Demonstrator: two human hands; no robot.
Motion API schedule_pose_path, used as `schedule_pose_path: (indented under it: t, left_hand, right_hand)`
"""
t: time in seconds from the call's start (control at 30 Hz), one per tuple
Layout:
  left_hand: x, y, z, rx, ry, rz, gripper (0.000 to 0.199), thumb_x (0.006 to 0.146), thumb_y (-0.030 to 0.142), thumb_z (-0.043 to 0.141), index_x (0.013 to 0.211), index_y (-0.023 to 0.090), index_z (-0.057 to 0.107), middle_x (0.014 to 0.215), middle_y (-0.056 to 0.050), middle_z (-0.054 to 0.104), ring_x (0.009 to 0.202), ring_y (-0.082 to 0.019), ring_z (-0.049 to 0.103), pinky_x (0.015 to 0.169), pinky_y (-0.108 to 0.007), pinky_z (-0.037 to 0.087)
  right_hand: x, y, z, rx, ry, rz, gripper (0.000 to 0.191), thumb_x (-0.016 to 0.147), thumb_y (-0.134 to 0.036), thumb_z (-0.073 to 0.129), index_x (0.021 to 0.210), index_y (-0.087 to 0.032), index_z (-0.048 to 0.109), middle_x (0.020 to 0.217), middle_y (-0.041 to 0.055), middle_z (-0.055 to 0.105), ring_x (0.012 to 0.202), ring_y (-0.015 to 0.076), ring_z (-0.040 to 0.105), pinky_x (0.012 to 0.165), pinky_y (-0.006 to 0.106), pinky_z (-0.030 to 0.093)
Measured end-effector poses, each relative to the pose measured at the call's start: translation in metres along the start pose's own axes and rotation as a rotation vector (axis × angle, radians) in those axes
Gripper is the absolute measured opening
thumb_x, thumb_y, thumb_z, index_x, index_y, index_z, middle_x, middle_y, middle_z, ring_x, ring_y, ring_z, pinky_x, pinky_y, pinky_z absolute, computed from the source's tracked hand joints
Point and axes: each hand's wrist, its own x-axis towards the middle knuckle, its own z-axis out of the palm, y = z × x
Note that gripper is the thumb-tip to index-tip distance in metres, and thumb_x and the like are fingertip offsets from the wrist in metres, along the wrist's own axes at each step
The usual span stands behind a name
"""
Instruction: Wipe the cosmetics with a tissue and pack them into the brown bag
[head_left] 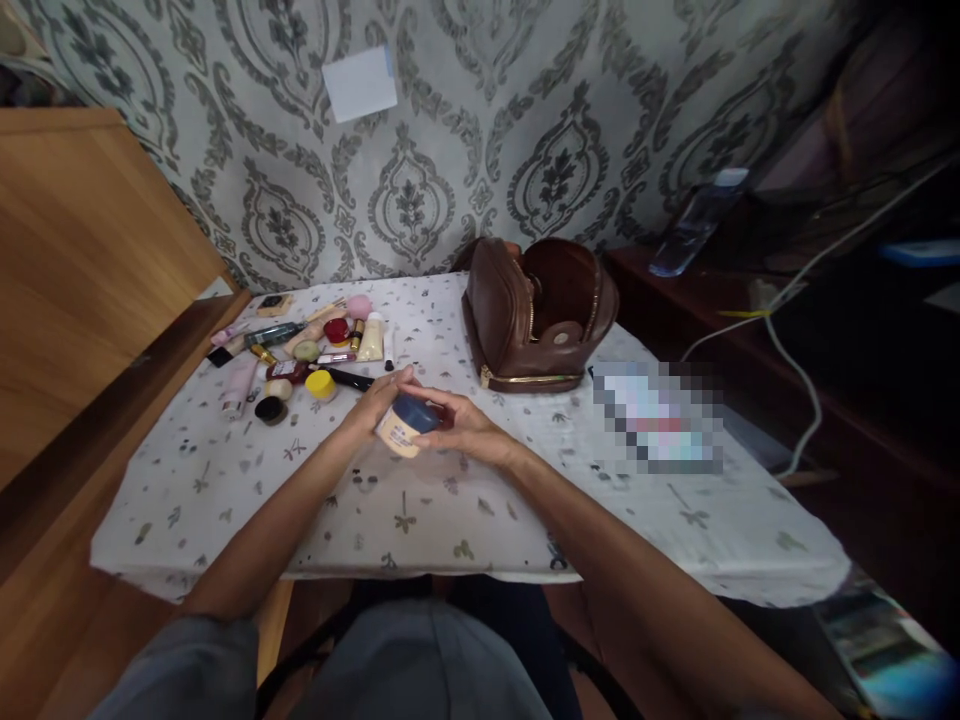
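A small cream-coloured jar with a dark blue lid [405,428] is held tilted above the middle of the table. On its left side, my left hand [377,402] is closed round the jar. My right hand [469,430] grips it from the right, fingers at the lid and side. Left of the hands lie several cosmetics, among them a yellow-lidded pot [320,385], a black-lidded pot [271,410], a cream tube [371,340] and a red pot [337,331]. Behind the hands, an open brown bag [499,310] stands with its zip undone.
The table wears a white patterned cloth [420,510]. A pixelated flat object [656,415] lies at its right. Farther right are a clear bottle [694,230] and a white cable [806,380]. A wooden panel [97,230] borders the left side.
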Motion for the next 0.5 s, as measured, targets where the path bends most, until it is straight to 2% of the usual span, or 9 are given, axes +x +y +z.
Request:
schedule_pose_path:
  t: [0.13, 0.23, 0.37, 0.43, 0.5]
  left_hand:
    - [0.003, -0.008, 0.007, -0.389, 0.129, -0.161, 0.035, 0.078, 0.048, 0.072, 0.073, 0.014, 0.064, 0.066, -0.002, 0.068, 0.057, -0.014, 0.062, 0.062, -0.026, 0.051]
    - [0.005, -0.010, 0.017, -0.613, 0.213, -0.124, 0.033, 0.084, 0.046, 0.067, 0.077, 0.014, 0.065, 0.071, -0.002, 0.070, 0.061, -0.015, 0.066, 0.068, -0.029, 0.055]
    - [0.002, -0.016, 0.035, -0.655, 0.236, 0.028, 0.039, 0.087, 0.053, 0.061, 0.092, 0.015, 0.066, 0.085, -0.005, 0.072, 0.087, -0.019, 0.069, 0.083, -0.029, 0.054]
    - [-0.002, -0.020, 0.042, -0.609, 0.187, 0.103, 0.041, 0.084, 0.053, 0.065, 0.103, 0.017, 0.064, 0.099, -0.006, 0.072, 0.103, -0.020, 0.067, 0.092, -0.030, 0.052]
    - [-0.007, -0.024, 0.046, -0.536, 0.147, 0.158, 0.045, 0.078, 0.048, 0.074, 0.113, 0.022, 0.060, 0.110, -0.005, 0.070, 0.111, -0.019, 0.064, 0.097, -0.031, 0.049]
  right_hand:
    - [0.002, 0.003, -0.001, 0.013, 0.058, -0.058, 0.065, 0.061, -0.030, 0.087, 0.121, -0.028, 0.062, 0.132, 0.0041, 0.059, 0.115, 0.0207, 0.059, 0.099, 0.035, 0.047]
    - [0.008, 0.009, -0.002, 0.009, 0.180, -0.108, 0.064, 0.059, -0.032, 0.087, 0.114, -0.027, 0.056, 0.112, 0.0017, 0.061, 0.101, 0.0177, 0.062, 0.091, 0.033, 0.051]
    - [0.017, 0.019, -0.005, -0.127, 0.428, -0.172, 0.066, 0.056, -0.038, 0.087, 0.106, -0.026, 0.046, 0.104, 0.0005, 0.056, 0.092, 0.0174, 0.061, 0.080, 0.032, 0.053]
    - [0.018, 0.022, -0.007, -0.313, 0.543, -0.212, 0.065, 0.058, -0.040, 0.085, 0.107, -0.026, 0.044, 0.103, 0.0023, 0.055, 0.091, 0.0197, 0.060, 0.076, 0.034, 0.054]
    - [0.015, 0.023, -0.008, -0.559, 0.626, -0.280, 0.060, 0.065, -0.038, 0.081, 0.111, -0.024, 0.045, 0.105, 0.0052, 0.056, 0.096, 0.0232, 0.059, 0.080, 0.039, 0.053]
